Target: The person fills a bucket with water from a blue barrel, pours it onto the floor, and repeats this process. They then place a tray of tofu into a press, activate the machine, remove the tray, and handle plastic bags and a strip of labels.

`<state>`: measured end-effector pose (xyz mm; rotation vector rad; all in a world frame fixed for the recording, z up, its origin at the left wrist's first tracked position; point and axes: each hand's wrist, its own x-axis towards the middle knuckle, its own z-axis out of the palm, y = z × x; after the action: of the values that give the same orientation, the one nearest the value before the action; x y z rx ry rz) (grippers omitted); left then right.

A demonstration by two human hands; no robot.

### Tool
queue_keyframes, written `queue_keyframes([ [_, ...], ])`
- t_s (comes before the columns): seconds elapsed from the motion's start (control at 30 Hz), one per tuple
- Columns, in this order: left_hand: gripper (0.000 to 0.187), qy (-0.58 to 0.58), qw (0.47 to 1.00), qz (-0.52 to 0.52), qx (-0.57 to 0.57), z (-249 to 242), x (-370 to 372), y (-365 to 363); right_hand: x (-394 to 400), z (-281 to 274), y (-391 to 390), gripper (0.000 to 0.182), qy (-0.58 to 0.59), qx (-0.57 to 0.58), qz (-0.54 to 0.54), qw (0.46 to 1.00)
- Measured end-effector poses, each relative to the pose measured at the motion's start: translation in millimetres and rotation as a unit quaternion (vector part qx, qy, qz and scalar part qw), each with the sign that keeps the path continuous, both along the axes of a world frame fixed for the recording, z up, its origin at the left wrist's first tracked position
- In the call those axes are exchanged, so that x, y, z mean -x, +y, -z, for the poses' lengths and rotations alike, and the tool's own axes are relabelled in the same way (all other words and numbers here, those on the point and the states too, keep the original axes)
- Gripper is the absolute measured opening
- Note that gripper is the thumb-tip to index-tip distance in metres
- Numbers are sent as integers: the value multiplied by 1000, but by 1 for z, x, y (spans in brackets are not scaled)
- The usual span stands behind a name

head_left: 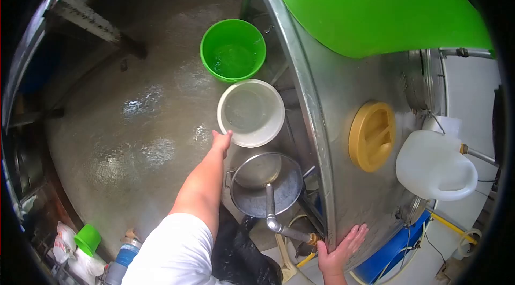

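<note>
My left hand [222, 144] reaches forward, fingers curled at the near left rim of a white plastic tub [278, 124] of water. Beyond the tub stands a green bucket [259, 43] with water in it; a metal pot [244, 197] with a side handle sits nearer me. Over that pot hangs a bent metal tap pipe [271, 215]. My right hand [345, 247] lies open with fingers stretched out on the edge of the steel table [343, 199], beside the pipe's brass fitting [313, 239].
On the steel table are a yellow round lid-like piece [370, 148], a white jug [429, 164] and a large green container [375, 6]. The concrete floor [150, 118] is wet. A small green bucket [88, 239] and bags lie at lower left. A blue trough [391, 258] is at lower right.
</note>
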<state>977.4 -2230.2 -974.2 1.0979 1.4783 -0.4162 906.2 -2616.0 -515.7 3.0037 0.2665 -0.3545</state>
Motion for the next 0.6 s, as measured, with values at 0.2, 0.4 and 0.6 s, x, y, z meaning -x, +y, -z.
queue_keyframes([
  [0.2,58,-27,998,-38,44,-23,-18,-7,-2,-3,2,118,-8,-13,-13,1000],
  [0.4,57,-17,950,96,-296,-82,69,48,2,-13,8,118,-20,-16,18,999],
  [0.6,40,-54,972,-102,-205,-291,202,117,9,-34,17,115,-24,-55,63,996],
])
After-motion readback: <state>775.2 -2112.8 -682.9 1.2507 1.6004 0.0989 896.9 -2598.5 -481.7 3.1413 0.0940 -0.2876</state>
